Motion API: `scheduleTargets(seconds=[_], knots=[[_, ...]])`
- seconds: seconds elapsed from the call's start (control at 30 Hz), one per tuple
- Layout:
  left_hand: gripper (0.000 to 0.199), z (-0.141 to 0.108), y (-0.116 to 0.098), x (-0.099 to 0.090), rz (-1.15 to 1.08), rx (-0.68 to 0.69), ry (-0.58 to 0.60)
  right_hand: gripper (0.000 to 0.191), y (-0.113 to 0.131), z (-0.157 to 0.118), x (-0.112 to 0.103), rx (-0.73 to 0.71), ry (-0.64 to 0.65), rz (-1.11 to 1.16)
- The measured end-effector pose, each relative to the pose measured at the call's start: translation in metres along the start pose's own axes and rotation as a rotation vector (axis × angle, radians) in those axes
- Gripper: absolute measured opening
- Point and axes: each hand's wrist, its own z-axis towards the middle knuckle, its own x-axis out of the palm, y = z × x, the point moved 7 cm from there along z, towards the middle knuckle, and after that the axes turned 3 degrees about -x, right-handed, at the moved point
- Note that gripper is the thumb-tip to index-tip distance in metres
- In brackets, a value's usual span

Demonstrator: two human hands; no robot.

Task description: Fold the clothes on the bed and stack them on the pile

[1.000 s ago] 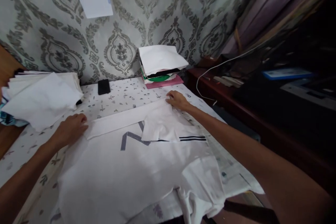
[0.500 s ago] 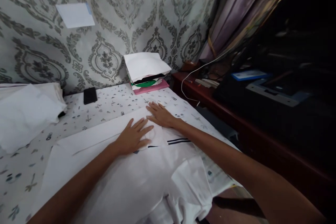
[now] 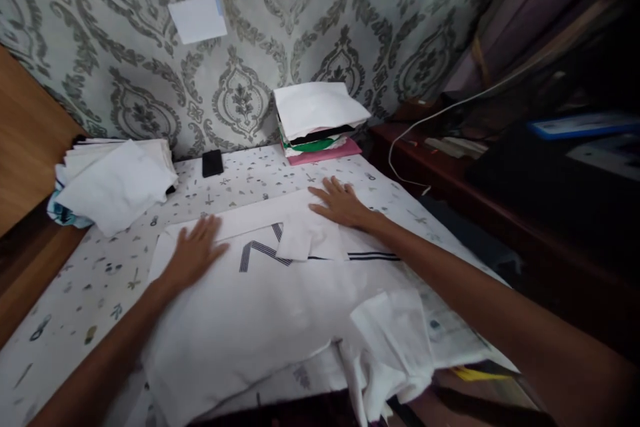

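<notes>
A white shirt (image 3: 260,320) with dark stripes lies spread on the patterned sheet, its far part folded over in a long straight band. One sleeve (image 3: 390,340) hangs rumpled at the near right edge. My left hand (image 3: 196,250), slightly blurred, is over the shirt's left part with fingers spread. Flat on the folded band at the right rests my right hand (image 3: 340,205), its fingers apart. Neither hand grips the cloth.
A stack of folded clothes (image 3: 320,113) stands by the wall, with a black phone (image 3: 213,163) to its left. More folded clothes (image 3: 117,180) lie at the far left. A dark red table (image 3: 400,160) with a white cable borders the bed on the right.
My left hand has slid left across the shirt, away from my right hand, uncovering the striped pattern. My right hand stays near the fold. The view has turned left.
</notes>
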Motion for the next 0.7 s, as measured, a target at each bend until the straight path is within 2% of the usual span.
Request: scheduleTargets(seconds=[0.03,0.1,0.17,0.2,0.27,0.33,0.4,0.47,0.5,0.57,0.63,0.7], knots=[[0.069,-0.006,0.016,-0.001,0.009,-0.043,0.02,0.07,0.001,-0.003,-0.003,0.002,0.012,0.031],[0.069,-0.016,0.034,-0.004,0.011,-0.086,0.029,0.068,0.002,-0.014,-0.012,0.001,0.007,0.121],[0.07,-0.022,0.029,-0.012,0.0,-0.091,-0.008,0.065,-0.001,-0.034,-0.026,0.004,-0.059,0.22],[0.07,-0.024,0.015,-0.016,-0.014,-0.056,-0.039,0.062,-0.004,-0.048,-0.034,0.006,-0.108,0.262],[0.065,-0.034,-0.037,-0.024,-0.068,0.134,-0.1,0.054,-0.01,-0.084,-0.05,0.017,-0.198,0.321],[0.057,-0.056,-0.111,-0.027,-0.143,0.474,-0.112,0.046,-0.014,-0.128,-0.059,0.053,-0.245,0.353],[0.05,-0.09,-0.183,-0.025,-0.179,0.825,-0.075,0.041,-0.014,-0.175,-0.062,0.099,-0.265,0.359],[0.05,-0.122,-0.234,-0.021,-0.171,1.043,-0.062,0.04,-0.005,-0.219,-0.061,0.104,-0.273,0.356],[0.049,-0.134,-0.25,-0.019,-0.157,1.106,-0.066,0.039,0.003,-0.238,-0.059,0.09,-0.278,0.355],[0.048,-0.148,-0.263,-0.016,-0.12,1.144,-0.117,0.039,0.021,-0.273,-0.05,0.072,-0.286,0.354],[0.048,-0.152,-0.255,-0.015,-0.083,1.112,-0.194,0.038,0.037,-0.301,-0.035,0.135,-0.327,0.37],[0.051,-0.153,-0.232,-0.014,-0.053,1.035,-0.26,0.034,0.049,-0.324,-0.015,0.282,-0.427,0.43]])
